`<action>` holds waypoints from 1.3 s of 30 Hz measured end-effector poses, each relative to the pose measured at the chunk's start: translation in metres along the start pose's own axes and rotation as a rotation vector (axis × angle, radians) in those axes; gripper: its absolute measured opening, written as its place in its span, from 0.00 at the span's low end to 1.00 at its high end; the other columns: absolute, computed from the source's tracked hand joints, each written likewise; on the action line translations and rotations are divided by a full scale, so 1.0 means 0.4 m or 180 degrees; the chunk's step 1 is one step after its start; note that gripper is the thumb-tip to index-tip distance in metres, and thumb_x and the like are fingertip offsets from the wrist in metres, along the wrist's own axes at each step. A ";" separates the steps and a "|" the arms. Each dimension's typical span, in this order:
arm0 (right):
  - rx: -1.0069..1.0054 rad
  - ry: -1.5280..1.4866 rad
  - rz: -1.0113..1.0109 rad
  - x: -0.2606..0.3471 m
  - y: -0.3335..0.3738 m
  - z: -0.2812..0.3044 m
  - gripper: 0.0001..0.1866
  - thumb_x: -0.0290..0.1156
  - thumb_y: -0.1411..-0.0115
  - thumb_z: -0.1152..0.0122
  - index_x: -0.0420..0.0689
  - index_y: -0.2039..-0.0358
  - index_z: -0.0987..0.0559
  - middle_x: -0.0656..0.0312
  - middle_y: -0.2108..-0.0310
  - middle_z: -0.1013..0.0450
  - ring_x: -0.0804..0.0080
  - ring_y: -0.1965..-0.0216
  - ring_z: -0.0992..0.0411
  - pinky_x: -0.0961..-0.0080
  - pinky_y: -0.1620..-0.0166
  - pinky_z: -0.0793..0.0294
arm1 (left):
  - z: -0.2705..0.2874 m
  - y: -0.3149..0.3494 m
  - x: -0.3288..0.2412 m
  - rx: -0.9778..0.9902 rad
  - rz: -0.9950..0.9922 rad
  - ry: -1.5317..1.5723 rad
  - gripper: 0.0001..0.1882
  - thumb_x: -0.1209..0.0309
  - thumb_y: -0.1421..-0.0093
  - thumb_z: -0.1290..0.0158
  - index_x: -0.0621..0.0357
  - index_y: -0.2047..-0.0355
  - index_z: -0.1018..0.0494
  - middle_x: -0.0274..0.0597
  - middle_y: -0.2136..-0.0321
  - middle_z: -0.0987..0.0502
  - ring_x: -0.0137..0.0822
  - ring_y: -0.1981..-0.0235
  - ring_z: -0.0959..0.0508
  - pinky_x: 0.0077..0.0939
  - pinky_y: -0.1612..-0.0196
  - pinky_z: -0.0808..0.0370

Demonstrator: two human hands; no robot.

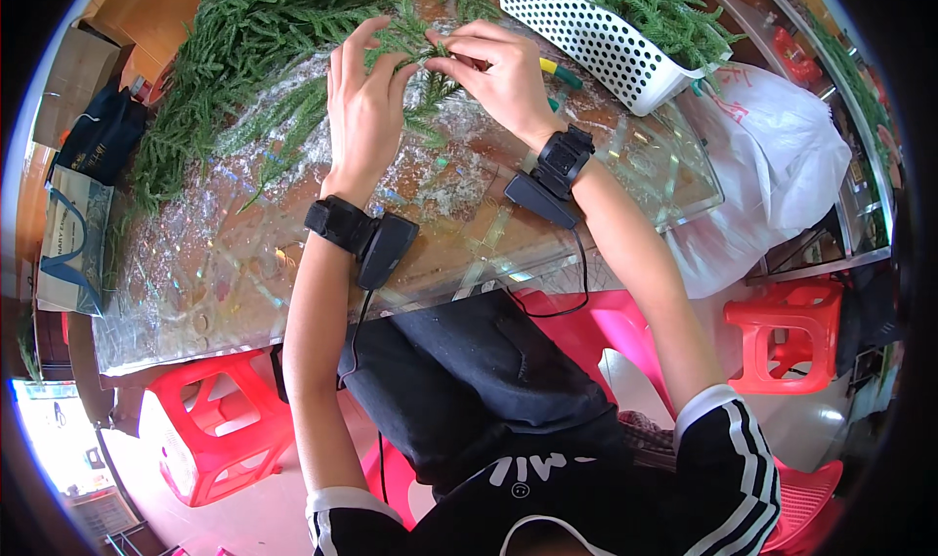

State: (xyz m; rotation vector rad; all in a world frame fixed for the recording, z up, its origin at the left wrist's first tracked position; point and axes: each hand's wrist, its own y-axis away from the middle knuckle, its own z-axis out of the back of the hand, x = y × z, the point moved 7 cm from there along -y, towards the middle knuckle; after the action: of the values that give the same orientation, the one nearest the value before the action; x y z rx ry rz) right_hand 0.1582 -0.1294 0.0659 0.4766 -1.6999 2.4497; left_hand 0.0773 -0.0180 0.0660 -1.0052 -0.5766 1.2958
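While a pale bag with blue handles stands far left, a thick heap of green needle sprigs spills across the table, and look at the left hand, thumb and fingers closed on one small green sprig! It's up between both hands, above the white-flecked tabletop, and on its other side the right hand pinches it too, fingertips together. Just right, a yellow-and-green handle shows; next, a white perforated basket loaded with more greenery, a bulging white plastic bag, and a red stool.
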 end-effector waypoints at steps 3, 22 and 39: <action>0.0000 0.0107 0.0183 0.008 -0.004 0.000 0.10 0.27 0.55 0.33 0.37 0.71 0.21 0.61 0.75 0.28 0.76 0.81 0.33 0.80 0.78 0.33 | 0.006 -0.005 -0.009 -0.0024 -0.0210 -0.0179 0.06 0.73 0.50 0.45 0.61 0.72 0.27 0.39 0.55 0.32 0.40 0.59 0.32 0.33 0.59 0.34; 0.1403 -0.1388 -0.1119 -0.037 0.000 -0.038 0.07 0.27 0.49 0.38 0.35 0.73 0.21 0.67 0.78 0.28 0.87 0.77 0.37 0.85 0.76 0.41 | 0.065 -0.017 -0.049 -0.0181 -0.0801 -0.0582 0.05 0.70 0.53 0.43 0.54 0.74 0.25 0.35 0.63 0.29 0.36 0.61 0.30 0.32 0.58 0.38; 0.1688 -0.2979 -0.2603 -0.048 0.045 -0.069 0.10 0.35 0.44 0.44 0.41 0.72 0.22 0.74 0.81 0.33 0.90 0.80 0.42 0.87 0.77 0.46 | 0.061 -0.008 -0.069 -0.0070 -0.1177 -0.0422 0.10 0.68 0.57 0.39 0.53 0.72 0.26 0.33 0.61 0.29 0.35 0.62 0.29 0.33 0.57 0.37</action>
State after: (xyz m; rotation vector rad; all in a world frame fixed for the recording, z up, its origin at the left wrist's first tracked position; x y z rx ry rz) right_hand 0.1662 -0.1090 0.0348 2.1075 -0.6207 2.0392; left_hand 0.0524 -0.0373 0.0854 -0.7885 -0.8376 1.0317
